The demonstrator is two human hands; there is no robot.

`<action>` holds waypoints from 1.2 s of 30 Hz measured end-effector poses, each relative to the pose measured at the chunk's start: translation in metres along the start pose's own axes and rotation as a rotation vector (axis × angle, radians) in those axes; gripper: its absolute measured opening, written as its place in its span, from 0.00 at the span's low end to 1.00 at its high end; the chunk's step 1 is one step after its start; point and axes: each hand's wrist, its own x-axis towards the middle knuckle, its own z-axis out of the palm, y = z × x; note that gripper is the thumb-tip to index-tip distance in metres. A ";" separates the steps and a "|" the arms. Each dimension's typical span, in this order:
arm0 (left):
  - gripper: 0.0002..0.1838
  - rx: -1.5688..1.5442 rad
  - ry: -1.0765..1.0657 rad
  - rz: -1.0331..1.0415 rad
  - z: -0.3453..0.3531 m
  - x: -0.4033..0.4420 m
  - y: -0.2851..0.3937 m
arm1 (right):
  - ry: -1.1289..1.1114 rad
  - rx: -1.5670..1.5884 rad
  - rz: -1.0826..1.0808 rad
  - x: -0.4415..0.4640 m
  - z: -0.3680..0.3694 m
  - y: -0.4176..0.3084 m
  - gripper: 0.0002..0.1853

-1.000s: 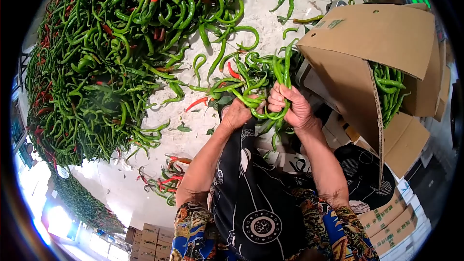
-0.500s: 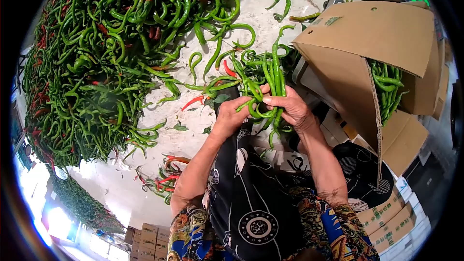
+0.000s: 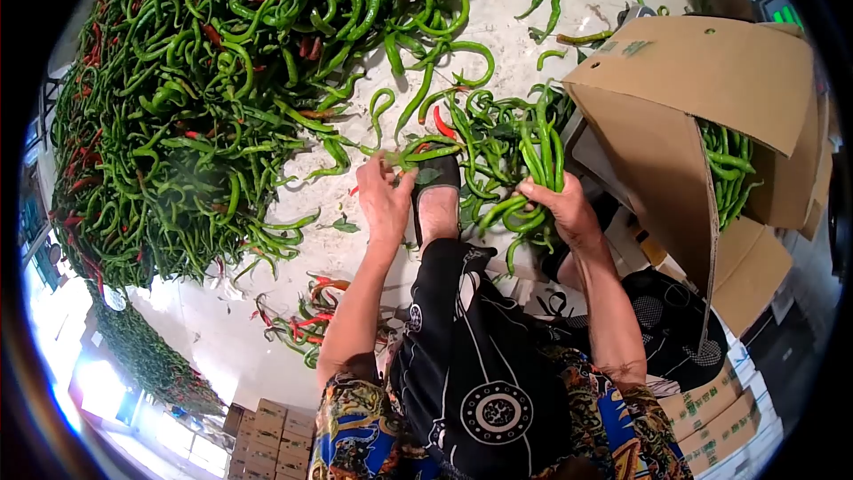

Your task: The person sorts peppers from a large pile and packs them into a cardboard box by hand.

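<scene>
My right hand (image 3: 569, 210) is closed around a bunch of long green chili peppers (image 3: 540, 156), its thumb across them. Their curled ends stick out below and to the left of the fist. Over the pale floor, my left hand (image 3: 385, 204) is by a few loose green peppers (image 3: 431, 153) and a leaf. Its thumb and index finger look apart, though the fingertips are slightly blurred. Part of a red pepper tip shows beside that hand. More green peppers (image 3: 480, 138) lie in a loose heap between my hands, beyond my shoe (image 3: 442, 169).
A large mound of green peppers (image 3: 178, 124) with some red ones fills the left. On the right stands an open cardboard box (image 3: 640, 142) with green peppers (image 3: 729, 169) inside. Red and green peppers (image 3: 306, 320) lie near my left forearm. Flat cartons (image 3: 711, 418) are at lower right.
My left hand has left the bunch and moved left toward the loose peppers. My right hand keeps the bunch, now slightly farther right. The whole view has shifted a little.
</scene>
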 end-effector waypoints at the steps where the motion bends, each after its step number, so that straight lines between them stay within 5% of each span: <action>1: 0.16 -0.028 0.058 -0.057 0.004 0.004 -0.005 | -0.002 -0.032 0.018 -0.003 -0.002 0.001 0.12; 5: 0.17 -0.330 -0.181 -0.289 0.035 0.015 -0.046 | 0.017 -0.021 0.036 -0.028 0.007 -0.004 0.14; 6: 0.16 -0.699 -0.200 -0.473 0.030 0.016 -0.024 | 0.024 0.017 0.066 -0.036 0.008 -0.008 0.14; 8: 0.14 -0.969 -0.297 -0.665 0.017 0.019 0.013 | 0.040 0.098 0.127 -0.049 0.009 -0.011 0.14; 14: 0.19 -1.445 -0.629 -0.726 0.017 0.018 0.026 | 0.068 0.236 0.093 -0.045 -0.014 0.024 0.21; 19: 0.18 -1.058 -0.749 -0.637 0.009 -0.003 0.066 | 0.075 0.206 0.053 -0.031 0.004 0.015 0.21; 22: 0.19 -0.777 -1.010 -0.559 0.015 -0.012 0.076 | 0.027 0.173 0.035 -0.027 0.003 0.026 0.23; 27: 0.10 -0.443 -1.432 0.017 0.024 -0.009 0.083 | 0.228 0.298 0.116 -0.033 0.006 0.033 0.20; 30: 0.11 -0.269 -0.940 -0.072 0.036 0.005 0.054 | 0.225 0.193 0.174 -0.043 -0.014 0.038 0.19; 34: 0.19 -0.064 0.014 0.315 0.027 0.076 0.042 | 0.207 0.100 0.167 -0.051 -0.016 0.031 0.18; 36: 0.22 0.067 0.208 0.334 0.017 0.122 0.057 | 0.220 0.108 0.165 -0.055 -0.003 0.019 0.18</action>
